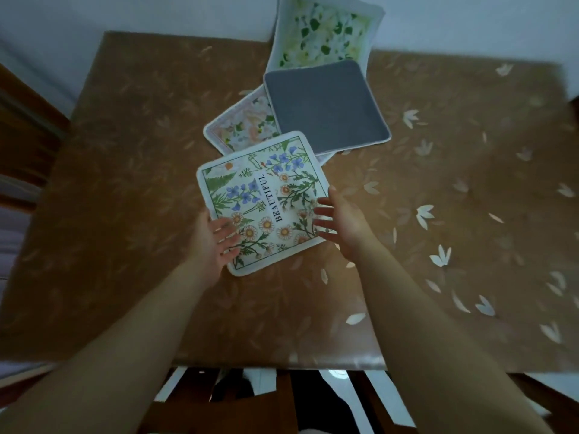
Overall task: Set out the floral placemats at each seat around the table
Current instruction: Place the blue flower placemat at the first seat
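A white-edged floral placemat (266,195) printed with daisies, blue flowers and the word BEAUTIFUL lies tilted at the middle of the table. My left hand (216,242) is at its near-left edge, fingers spread over the border. My right hand (341,220) is at its right edge, fingers apart and touching the rim. Neither hand is closed around it. Behind it lies a grey placemat (326,104), face down, overlapping a pink floral placemat (241,126). A green leafy placemat (326,29) leans over the table's far edge against the wall.
The table (454,214) wears a glossy brown cloth with pale petal prints. A pale wall runs along its far side. A dark wooden chair (28,136) stands at the left, and a chair back (282,399) shows below the near edge.
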`<action>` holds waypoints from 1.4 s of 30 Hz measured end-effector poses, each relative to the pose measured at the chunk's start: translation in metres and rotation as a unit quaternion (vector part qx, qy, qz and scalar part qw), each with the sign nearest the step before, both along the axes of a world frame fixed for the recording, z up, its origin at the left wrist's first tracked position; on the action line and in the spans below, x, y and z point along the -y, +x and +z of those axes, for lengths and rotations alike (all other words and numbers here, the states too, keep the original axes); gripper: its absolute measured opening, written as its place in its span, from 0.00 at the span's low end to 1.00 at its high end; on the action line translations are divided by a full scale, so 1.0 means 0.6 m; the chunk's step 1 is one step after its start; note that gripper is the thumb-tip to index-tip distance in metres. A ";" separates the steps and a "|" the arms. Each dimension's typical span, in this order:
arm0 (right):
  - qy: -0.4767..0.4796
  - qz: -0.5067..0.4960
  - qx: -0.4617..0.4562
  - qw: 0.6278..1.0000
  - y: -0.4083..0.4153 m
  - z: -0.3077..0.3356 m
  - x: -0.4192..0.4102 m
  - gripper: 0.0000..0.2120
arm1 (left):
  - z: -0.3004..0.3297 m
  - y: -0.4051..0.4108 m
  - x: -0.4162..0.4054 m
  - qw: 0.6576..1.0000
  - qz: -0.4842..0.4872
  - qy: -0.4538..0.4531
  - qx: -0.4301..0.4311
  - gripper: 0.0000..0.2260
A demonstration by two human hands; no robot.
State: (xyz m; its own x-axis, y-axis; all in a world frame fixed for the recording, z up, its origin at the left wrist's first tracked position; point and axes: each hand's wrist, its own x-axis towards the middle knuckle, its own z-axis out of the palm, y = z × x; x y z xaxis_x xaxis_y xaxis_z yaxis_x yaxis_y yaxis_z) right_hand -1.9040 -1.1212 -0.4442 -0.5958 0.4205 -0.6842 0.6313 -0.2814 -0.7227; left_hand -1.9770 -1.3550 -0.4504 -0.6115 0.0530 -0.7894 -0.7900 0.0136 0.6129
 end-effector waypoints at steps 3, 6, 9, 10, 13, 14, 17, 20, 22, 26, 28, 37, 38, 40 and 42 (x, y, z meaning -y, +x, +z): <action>0.010 -0.010 0.005 1.000 -0.011 -0.016 -0.032 0.26 | -0.016 -0.010 0.000 1.000 0.001 -0.016 0.006 0.26; 0.016 -0.016 0.018 1.000 -0.028 -0.035 -0.063 0.26 | -0.030 -0.015 0.001 0.999 0.011 -0.034 0.016 0.26; 0.019 -0.019 0.032 0.999 -0.044 -0.059 -0.090 0.26 | -0.043 -0.016 0.000 0.998 0.037 -0.053 0.022 0.26; 0.022 -0.021 0.036 0.999 -0.048 -0.066 -0.097 0.26 | -0.048 -0.016 -0.001 0.997 0.046 -0.058 0.023 0.27; 0.023 -0.021 0.048 0.998 -0.057 -0.085 -0.112 0.25 | -0.062 -0.017 -0.002 0.995 0.066 -0.071 0.024 0.28; 0.021 -0.022 0.050 0.998 -0.060 -0.091 -0.115 0.25 | -0.066 -0.019 -0.003 0.994 0.074 -0.075 0.025 0.28; 0.011 -0.033 0.055 0.998 -0.064 -0.102 -0.124 0.25 | -0.075 -0.024 -0.008 0.992 0.092 -0.083 0.024 0.29; 0.007 -0.027 0.057 0.998 -0.067 -0.106 -0.128 0.26 | -0.080 -0.024 -0.014 0.993 0.080 -0.089 0.018 0.26; 0.013 -0.012 0.060 0.998 -0.069 -0.107 -0.128 0.29 | -0.081 -0.022 -0.018 0.993 0.080 -0.089 0.020 0.24; 0.044 0.025 0.062 0.997 -0.069 -0.105 -0.127 0.30 | -0.088 -0.020 -0.010 0.993 0.081 -0.076 0.035 0.25; 0.058 0.047 0.059 0.995 -0.067 -0.103 -0.124 0.26 | -0.093 -0.021 -0.001 0.994 0.074 -0.070 0.039 0.27; -0.004 0.034 0.078 0.996 -0.010 -0.096 -0.067 0.19 | -0.099 -0.028 0.050 0.995 0.044 -0.082 0.032 0.26; -0.010 0.032 0.082 0.996 0.000 -0.096 -0.058 0.20 | -0.098 -0.030 0.058 0.995 0.037 -0.085 0.029 0.26; -0.020 0.041 0.084 0.995 0.023 -0.094 -0.036 0.18 | -0.094 -0.038 0.077 0.995 0.021 -0.097 0.025 0.27; -0.039 0.032 0.087 0.995 0.046 -0.092 -0.007 0.17 | -0.088 -0.050 0.097 0.994 -0.007 -0.107 0.014 0.28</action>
State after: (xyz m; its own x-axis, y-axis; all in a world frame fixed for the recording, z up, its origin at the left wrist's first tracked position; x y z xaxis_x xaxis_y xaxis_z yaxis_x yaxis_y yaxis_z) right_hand -1.8766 -1.1170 -0.4997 -0.4894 0.3262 -0.8087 0.7635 -0.2879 -0.5781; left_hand -2.0072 -1.4130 -0.5031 -0.5903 -0.1101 -0.7997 -0.8051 0.1520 0.5734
